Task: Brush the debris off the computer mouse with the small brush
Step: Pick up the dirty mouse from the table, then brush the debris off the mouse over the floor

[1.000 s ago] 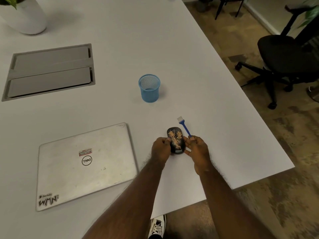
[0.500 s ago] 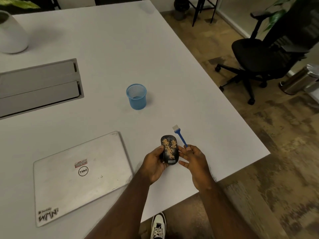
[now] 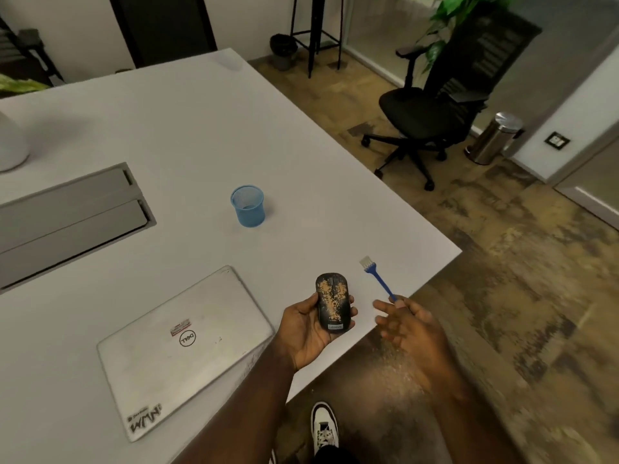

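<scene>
Much tan debris (image 3: 331, 298) coating black mouse (image 3: 333, 316)

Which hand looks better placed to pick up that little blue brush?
The right hand: its fingertips are already at the handle end of the small blue plastic brush, while the left hand is busy cradling the debris-covered black computer mouse.

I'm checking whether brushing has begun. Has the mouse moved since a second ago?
Yes. The left hand has lifted the mouse off the table and drawn it away from the brush, which still lies there.
</scene>
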